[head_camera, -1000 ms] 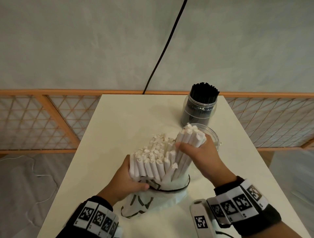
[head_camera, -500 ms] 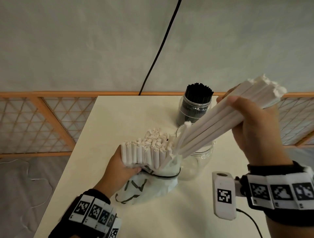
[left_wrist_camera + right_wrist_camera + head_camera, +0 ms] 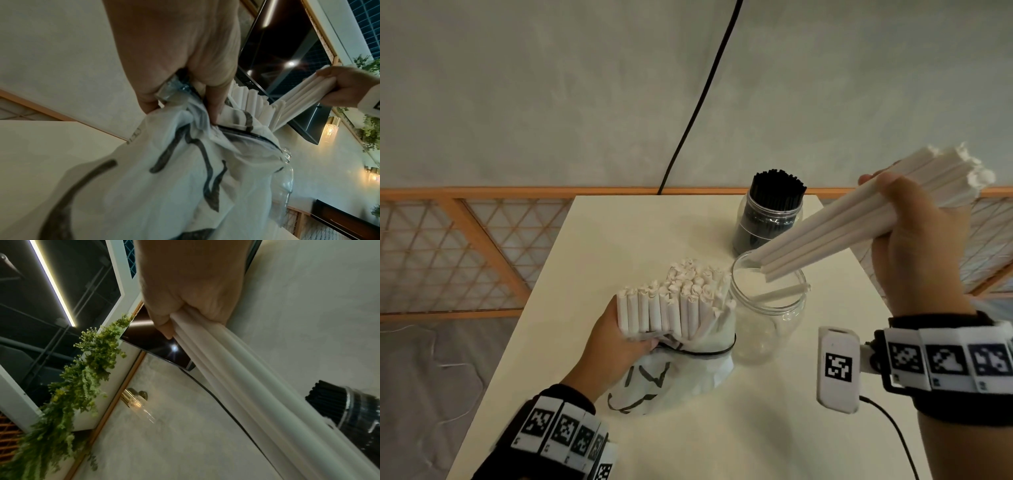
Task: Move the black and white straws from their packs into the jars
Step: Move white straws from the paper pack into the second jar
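- On the counter [image 3: 640,240], the clear jar [image 3: 767,325] sits at 3 o'clock of the pack [image 3: 671,373], just beside it, with one white straw already lying across its mouth
- right hand [image 3: 917,240] is clamped round a bundle of white straws [image 3: 835,233], tilted, low ends right over the jar mouth
- left hand [image 3: 613,342] grips the pack with the remaining straws [image 3: 674,298], so it looks steady
- black straws [image 3: 779,185] already fill the far jar at 12 o'clock
- I'd stand the bundle more upright before letting go, otherwise the ends may catch the rim and spill
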Motion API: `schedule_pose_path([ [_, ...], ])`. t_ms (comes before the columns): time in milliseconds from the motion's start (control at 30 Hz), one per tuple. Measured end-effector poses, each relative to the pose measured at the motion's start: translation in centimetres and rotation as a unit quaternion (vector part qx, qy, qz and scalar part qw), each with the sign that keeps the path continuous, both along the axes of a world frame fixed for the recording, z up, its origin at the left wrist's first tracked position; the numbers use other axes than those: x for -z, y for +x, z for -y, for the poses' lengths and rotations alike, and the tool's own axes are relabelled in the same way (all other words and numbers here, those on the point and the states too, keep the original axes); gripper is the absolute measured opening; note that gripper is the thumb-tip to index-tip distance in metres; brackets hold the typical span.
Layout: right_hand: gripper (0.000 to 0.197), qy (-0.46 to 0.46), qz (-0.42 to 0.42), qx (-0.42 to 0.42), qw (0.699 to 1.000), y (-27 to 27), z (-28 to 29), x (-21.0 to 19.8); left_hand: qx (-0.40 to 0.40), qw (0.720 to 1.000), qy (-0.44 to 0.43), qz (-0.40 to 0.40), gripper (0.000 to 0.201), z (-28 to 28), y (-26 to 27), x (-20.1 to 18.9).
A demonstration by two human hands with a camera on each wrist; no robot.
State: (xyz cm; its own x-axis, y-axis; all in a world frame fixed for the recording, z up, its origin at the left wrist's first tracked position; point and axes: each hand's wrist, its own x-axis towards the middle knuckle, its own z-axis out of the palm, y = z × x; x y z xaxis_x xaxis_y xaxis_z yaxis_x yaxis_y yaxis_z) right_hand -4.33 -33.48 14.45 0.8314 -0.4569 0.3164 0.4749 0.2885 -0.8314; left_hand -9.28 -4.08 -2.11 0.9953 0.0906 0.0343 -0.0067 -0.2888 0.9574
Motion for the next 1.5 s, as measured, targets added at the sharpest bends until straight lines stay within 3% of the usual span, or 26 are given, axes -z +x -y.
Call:
schedule_pose_path([
  [100, 0.045, 0.004, -0.055, 0.005, 0.998, 1.0, 0.1, 1.7, -0.007, 1.000, -0.019, -0.002, 0.049, 0.2, -0.2, -0.3],
  [167, 0.053, -0.007, -0.102, 0.017, 0.995, 1.6, -0.3, 3.6, -0.011, 1.000, -0.021, -0.003, 0.051, 0.4, -0.2, -0.5],
  [233, 0.044, -0.032, -0.154, 0.023, 0.987, 2.0, -0.6, 5.7, -0.011, 1.000, -0.015, -0.007, 0.057, 0.5, -0.2, -0.6],
  [300, 0.022, -0.060, -0.201, 0.019, 0.978, 2.2, -0.7, 7.5, -0.008, 1.000, -0.009, -0.010, 0.055, 0.4, -0.2, -0.5],
  [433, 0.016, -0.208, -0.247, -0.024, 0.946, 1.9, -0.6, 10.2, -0.011, 1.000, -0.006, -0.010, 0.054, 0.2, -0.4, -0.5],
  [500, 0.027, -0.239, -0.257, -0.042, 0.935, 1.7, -0.4, 11.0, -0.015, 1.000, -0.008, -0.011, 0.055, 0.1, -0.4, -0.5],
  [600, 0.062, -0.259, -0.284, -0.002, 0.923, 1.6, 0.2, 11.4, -0.021, 1.000, -0.007, -0.011, 0.056, 0.2, -0.4, -0.5],
  [667, 0.065, -0.298, -0.249, 0.071, 0.919, 1.0, 0.0, 10.9, -0.020, 1.000, -0.005, -0.010, 0.057, 0.3, -0.4, -0.4],
  [767, 0.051, -0.404, -0.050, 0.152, 0.901, -1.1, -2.0, 9.8, -0.014, 1.000, -0.006, -0.013, 0.055, 0.3, -0.4, -0.2],
  [833, 0.046, -0.466, 0.031, 0.088, 0.880, -2.5, -3.7, 10.2, -0.018, 1.000, -0.002, -0.015, 0.057, 0.2, -0.4, -0.1],
  [867, 0.048, -0.477, 0.014, 0.021, 0.879, -3.1, -4.5, 10.7, -0.021, 1.000, -0.003, -0.015, 0.058, 0.2, -0.4, -0.1],
  [967, 0.087, -0.440, -0.160, -0.200, 0.861, -3.9, -6.1, 12.4, -0.018, 1.000, -0.003, -0.012, 0.060, 0.3, -0.5, -0.4],
  [1067, 0.109, -0.430, -0.214, -0.266, 0.836, -3.9, -7.1, 13.4, -0.008, 1.000, -0.010, -0.014, 0.056, 0.4, -0.7, -0.5],
  [1167, 0.101, -0.410, -0.194, -0.285, 0.844, -3.2, -8.1, 13.5, 0.009, 1.000, -0.012, -0.021, 0.051, 0.5, -0.8, -0.5],
  [1267, 0.110, -0.404, -0.203, -0.280, 0.847, -2.9, -8.8, 13.3, 0.022, 0.999, -0.011, -0.020, 0.048, 0.7, -0.8, -0.9],
  [1400, 0.069, -0.387, -0.209, -0.271, 0.856, -2.9, -8.9, 13.5, 0.032, 0.999, -0.003, -0.011, 0.047, 0.9, -0.8, -1.3],
  [1500, 0.049, -0.379, -0.206, -0.264, 0.863, -3.1, -8.8, 14.1, 0.032, 0.999, 0.017, -0.015, 0.057, 1.0, -0.6, -1.3],
])
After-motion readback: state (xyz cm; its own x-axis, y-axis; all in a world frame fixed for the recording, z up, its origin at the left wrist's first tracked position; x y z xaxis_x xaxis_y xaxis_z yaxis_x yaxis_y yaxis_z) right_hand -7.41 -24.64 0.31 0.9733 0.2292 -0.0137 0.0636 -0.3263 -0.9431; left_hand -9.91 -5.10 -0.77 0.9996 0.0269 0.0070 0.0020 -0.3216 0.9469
